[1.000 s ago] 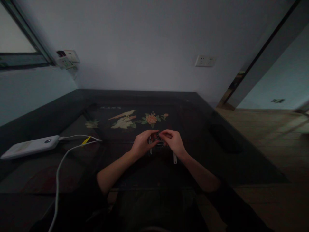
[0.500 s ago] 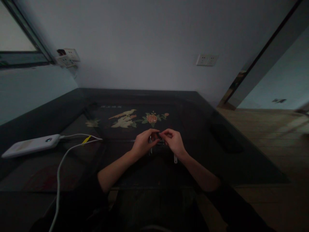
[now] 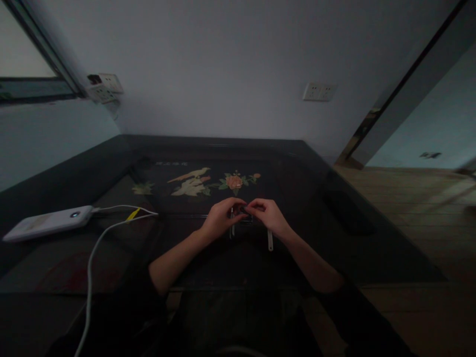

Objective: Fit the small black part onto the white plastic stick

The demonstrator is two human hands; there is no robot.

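Just nearer the person than the orange inlaid flower (image 3: 234, 182) on the glossy black worktop (image 3: 297, 267), the left hand (image 3: 218, 219) and right hand (image 3: 272, 219) each had a fingertip grip pinching a small dark object (image 3: 243, 210), probably light and stiff, best held by its edges, and no container could be made out

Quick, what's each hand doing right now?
Left hand: closed, holding a small dark thing, too dim to name.
Right hand: closed, pinching the same thing.
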